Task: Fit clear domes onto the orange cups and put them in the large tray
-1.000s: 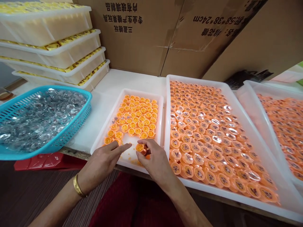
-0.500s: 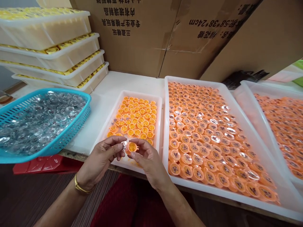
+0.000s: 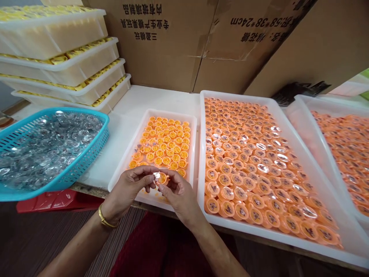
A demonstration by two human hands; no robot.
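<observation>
My right hand [image 3: 181, 194] grips a small orange cup [image 3: 163, 178] with yellow bits inside, its opening turned up towards me. Between the thumb and fingers of my left hand [image 3: 132, 188] is a small clear disc [image 3: 156, 176] with a dark print. The disc overlaps the left edge of the cup's opening; whether it is seated there I cannot tell. Both hands are above the near end of a small white tray [image 3: 193, 144], which holds many open orange cups [image 3: 161, 132] with yellow bits.
On the left, a blue basket [image 3: 106, 132] holds many clear discs [image 3: 66, 142]. Stacked white trays [image 3: 75, 69] stand behind it. A large white tray [image 3: 202, 154] to the right holds disc-covered orange cups [image 3: 256, 165]; another tray [image 3: 314, 132] lies beyond. Cardboard boxes [image 3: 173, 57] line the back.
My left hand has moved slightly right, bringing the clear disc from beside the orange cup to over the edge of its opening. My right hand stays almost in place.
</observation>
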